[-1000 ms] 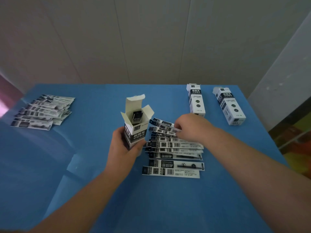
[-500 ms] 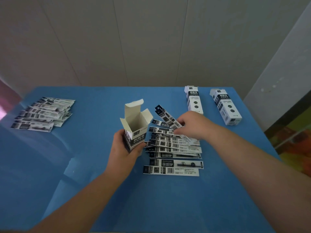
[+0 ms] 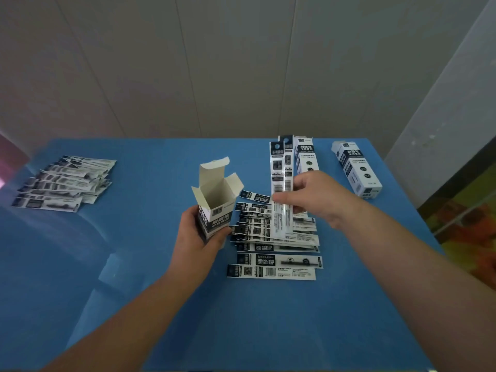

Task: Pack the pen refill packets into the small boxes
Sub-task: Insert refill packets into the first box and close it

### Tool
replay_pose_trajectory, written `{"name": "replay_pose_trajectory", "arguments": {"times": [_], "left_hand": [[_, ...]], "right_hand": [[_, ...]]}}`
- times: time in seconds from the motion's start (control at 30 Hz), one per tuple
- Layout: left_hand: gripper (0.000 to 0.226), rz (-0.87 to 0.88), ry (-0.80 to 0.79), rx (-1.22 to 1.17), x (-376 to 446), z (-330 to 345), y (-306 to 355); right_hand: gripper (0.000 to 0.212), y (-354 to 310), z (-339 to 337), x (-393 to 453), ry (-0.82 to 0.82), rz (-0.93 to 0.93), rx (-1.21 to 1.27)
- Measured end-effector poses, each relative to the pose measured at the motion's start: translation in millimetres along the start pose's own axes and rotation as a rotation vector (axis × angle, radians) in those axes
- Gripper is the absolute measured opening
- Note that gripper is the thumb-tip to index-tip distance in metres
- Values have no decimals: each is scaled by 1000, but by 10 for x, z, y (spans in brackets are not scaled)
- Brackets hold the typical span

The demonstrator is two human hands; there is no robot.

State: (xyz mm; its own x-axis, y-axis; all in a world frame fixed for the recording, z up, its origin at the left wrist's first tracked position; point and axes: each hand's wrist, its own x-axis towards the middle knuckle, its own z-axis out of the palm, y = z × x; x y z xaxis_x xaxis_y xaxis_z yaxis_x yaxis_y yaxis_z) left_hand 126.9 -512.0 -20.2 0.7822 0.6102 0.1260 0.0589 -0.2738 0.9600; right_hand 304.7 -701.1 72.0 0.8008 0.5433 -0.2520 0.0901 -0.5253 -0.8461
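Observation:
My left hand grips a small white and black box upright on the blue table, its top flaps open and the inside looking empty. My right hand pinches two long refill packets and holds them upright, lifted above a fanned pile of refill packets that lies just right of the box. The lower ends of the held packets are near the pile.
Two closed boxes lie at the back right: one partly behind the held packets, the other near the table's right edge. A second pile of packets lies at the far left. The blue table meets a wall behind.
My right hand has lifted two packets off the pile and swung them from slanted to upright. The left hand keeps hold of the open box, tilted slightly.

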Motion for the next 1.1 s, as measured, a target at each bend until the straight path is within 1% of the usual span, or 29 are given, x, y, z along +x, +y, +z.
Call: {"name": "replay_pose_trajectory", "arguments": {"times": [0.1,0.17,0.3,0.37,0.47,0.5,0.6,0.67,0.77,0.83,0.93,1.0,1.07,1.1], "left_hand": [[49,4,2,5,-2,-3,5],[49,9,3,21,-2,-8,11],[48,18,6,59,7,0,2],[48,24,4,83,3,5,-4],[52,39,-10,90,-8,12,-9],[53,45,-14,91,-11,15,-8],[55,55,-12,84,-24,22,-3],[55,52,-10,89,-27,21,-1],[53,45,10,86,-20,28,-3],[50,34,24,67,-12,36,-6],[49,28,37,63,-6,43,-2],[50,29,29,64,-7,42,7],[52,28,24,64,-13,37,14],[52,27,24,65,-15,35,18]], "right_hand": [[27,-82,24,-106,-30,3,216],[27,-152,39,-191,-28,-41,365],[23,-326,54,-344,-25,-224,676],[18,-427,94,-389,-17,-327,723],[7,-549,215,-381,4,-451,628],[7,-577,257,-365,-1,-473,571],[11,-649,361,-317,-64,-454,393],[16,-690,396,-293,-94,-436,232],[34,-715,391,-254,-49,-454,-60],[46,-684,336,-232,-43,-486,-98],[53,-587,201,-208,-96,-510,-86],[48,-462,134,-119,-98,-503,-85],[35,-282,116,56,-31,-458,-113],[32,-177,115,159,14,-408,-167]]}}
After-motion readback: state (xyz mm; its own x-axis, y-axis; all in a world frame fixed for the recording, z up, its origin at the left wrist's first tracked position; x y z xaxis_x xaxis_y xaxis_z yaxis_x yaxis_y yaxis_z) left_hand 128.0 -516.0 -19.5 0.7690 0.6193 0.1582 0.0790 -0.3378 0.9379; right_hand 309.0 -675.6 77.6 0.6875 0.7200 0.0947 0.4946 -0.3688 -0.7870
